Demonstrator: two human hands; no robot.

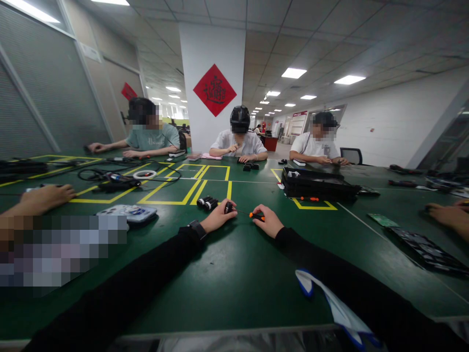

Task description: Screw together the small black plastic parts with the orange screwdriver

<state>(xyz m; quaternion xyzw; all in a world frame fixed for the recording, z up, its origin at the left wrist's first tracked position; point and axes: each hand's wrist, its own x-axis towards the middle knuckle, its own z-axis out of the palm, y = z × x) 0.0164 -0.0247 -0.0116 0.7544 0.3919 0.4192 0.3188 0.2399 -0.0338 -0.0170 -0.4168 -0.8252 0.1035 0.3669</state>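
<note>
My left hand point(217, 218), with a dark watch on its wrist, is closed around a small black cylindrical part point(228, 208) just above the green table. My right hand point(269, 222) grips the orange and black handle of a screwdriver point(257, 216). Its thin shaft points left toward the black part; whether the tip touches it I cannot tell. Beside my left hand, a few similar black cylinders point(208, 203) with pale ends lie together on the table.
A stack of black casings point(318, 186) stands right of centre, an orange tool point(309, 199) before it. Cables point(117, 178) and a patterned case point(128, 213) lie left. A white and blue cloth item point(340, 308) lies by my right forearm. Co-workers sit opposite; other people's hands reach in from both sides.
</note>
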